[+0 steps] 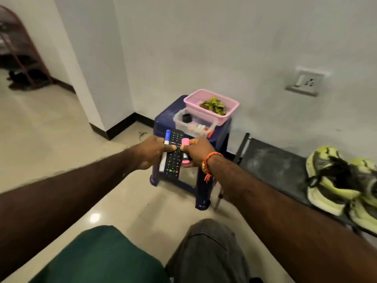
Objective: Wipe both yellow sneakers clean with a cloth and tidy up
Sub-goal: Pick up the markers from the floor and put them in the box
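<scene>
Two yellow sneakers (338, 184) with dark laces lie on a low black bench (273, 166) at the right. In front of a blue plastic stool (163, 121), my left hand (151, 152) grips a white marker with a blue cap (165, 152) together with a black remote control (174, 156). My right hand (197, 151) also touches the remote and is shut on a pink highlighter (185, 150). No cloth shows in either hand.
On the stool stand a pink basket (212, 105) holding green items and a clear plastic box (193, 123). A wall socket (306, 82) is above the bench. A wooden rack (22, 64) stands far left. My knees are at the bottom.
</scene>
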